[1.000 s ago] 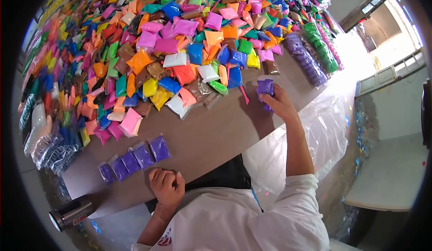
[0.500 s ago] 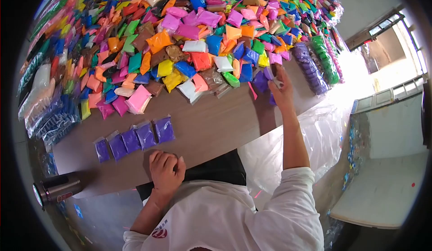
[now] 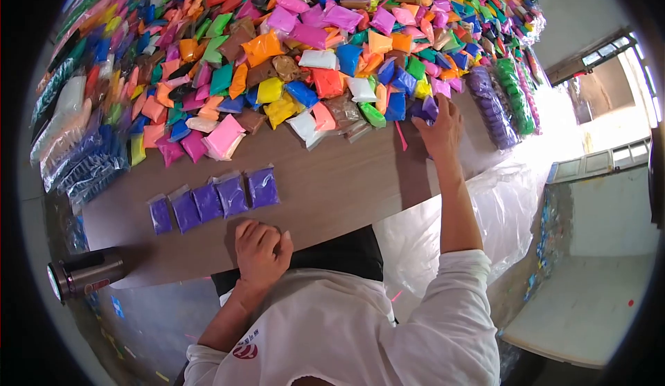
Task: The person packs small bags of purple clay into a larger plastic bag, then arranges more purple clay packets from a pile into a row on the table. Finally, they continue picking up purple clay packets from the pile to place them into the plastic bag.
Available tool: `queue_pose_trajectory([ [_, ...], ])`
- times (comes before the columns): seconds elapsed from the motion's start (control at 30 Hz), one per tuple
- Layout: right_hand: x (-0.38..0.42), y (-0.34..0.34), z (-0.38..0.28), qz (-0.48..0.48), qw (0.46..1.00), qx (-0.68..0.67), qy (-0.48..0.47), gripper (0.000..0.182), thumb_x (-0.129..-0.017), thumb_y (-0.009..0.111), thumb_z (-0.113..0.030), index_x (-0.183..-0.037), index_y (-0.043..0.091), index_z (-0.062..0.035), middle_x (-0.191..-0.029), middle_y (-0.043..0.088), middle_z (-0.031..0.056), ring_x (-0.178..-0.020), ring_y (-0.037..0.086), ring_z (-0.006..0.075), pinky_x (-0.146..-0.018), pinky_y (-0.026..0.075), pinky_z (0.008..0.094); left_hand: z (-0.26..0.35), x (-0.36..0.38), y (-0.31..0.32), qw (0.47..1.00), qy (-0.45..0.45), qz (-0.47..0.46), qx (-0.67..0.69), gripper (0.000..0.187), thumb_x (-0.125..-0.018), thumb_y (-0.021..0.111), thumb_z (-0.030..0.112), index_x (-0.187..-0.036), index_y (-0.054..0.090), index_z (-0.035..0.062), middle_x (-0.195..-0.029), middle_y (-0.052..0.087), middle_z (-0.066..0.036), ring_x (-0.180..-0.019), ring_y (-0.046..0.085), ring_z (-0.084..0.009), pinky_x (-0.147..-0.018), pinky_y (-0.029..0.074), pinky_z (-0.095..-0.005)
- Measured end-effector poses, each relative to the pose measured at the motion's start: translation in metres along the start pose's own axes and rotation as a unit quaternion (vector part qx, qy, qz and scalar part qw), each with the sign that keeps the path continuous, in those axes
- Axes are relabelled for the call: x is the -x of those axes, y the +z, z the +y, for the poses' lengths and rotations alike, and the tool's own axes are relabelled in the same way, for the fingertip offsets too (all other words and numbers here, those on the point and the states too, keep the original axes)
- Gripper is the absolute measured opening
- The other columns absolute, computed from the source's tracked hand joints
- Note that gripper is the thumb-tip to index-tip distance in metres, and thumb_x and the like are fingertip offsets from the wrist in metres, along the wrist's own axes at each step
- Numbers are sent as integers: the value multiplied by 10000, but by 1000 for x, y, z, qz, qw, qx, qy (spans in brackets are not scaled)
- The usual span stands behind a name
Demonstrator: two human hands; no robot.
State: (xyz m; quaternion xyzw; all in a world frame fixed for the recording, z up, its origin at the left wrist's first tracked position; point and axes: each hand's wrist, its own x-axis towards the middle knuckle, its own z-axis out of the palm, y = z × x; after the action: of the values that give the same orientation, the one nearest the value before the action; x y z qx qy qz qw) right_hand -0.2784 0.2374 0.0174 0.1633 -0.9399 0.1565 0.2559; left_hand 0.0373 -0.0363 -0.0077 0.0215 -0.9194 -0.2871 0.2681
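Five flat purple packets [image 3: 206, 201] lie side by side in a row on the brown table [image 3: 346, 178]. Below the right end of that row my left hand [image 3: 262, 249] rests at the table edge, its fingers curled and nothing in them. At the right front of the heap, my right hand [image 3: 441, 128] has its fingers around a purple packet [image 3: 429, 108]. Its fingertips are partly hidden among the packets there.
A large heap of coloured packets [image 3: 318, 36] covers the back of the table. Long bags of purple [image 3: 493, 109] and green [image 3: 514, 99] packets lie at the right. A metal flask [image 3: 90, 274] lies at the left corner. Clear plastic sheeting [image 3: 415, 237] hangs beyond the right edge.
The view has shifted slightly. My right hand has closed in on the purple packets at the heap's edge, its fingers now bent over them. My left hand stays curled at the table edge.
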Motion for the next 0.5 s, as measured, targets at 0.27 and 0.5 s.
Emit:
queue_pose_trajectory([
  [0.27,13,7,10,-95,995,-26,32,419,-770,810,-256,-1095,657,-39,-985,661,191,-939,638,387,-788,508,475,-4,2,0,1000,0,-15,2,184,-765,720,84,-702,547,77,-728,571,-67,-736,568,-279,-888,433,-414],
  [0.5,5,8,19,-48,999,-10,-22,231,-899,665,-186,-1060,680,-21,-830,657,155,-711,633,323,-669,512,424,-4,2,-1,1000,-4,-8,16,185,-766,724,93,-700,551,78,-733,579,-62,-735,571,-278,-886,433,-418],
])
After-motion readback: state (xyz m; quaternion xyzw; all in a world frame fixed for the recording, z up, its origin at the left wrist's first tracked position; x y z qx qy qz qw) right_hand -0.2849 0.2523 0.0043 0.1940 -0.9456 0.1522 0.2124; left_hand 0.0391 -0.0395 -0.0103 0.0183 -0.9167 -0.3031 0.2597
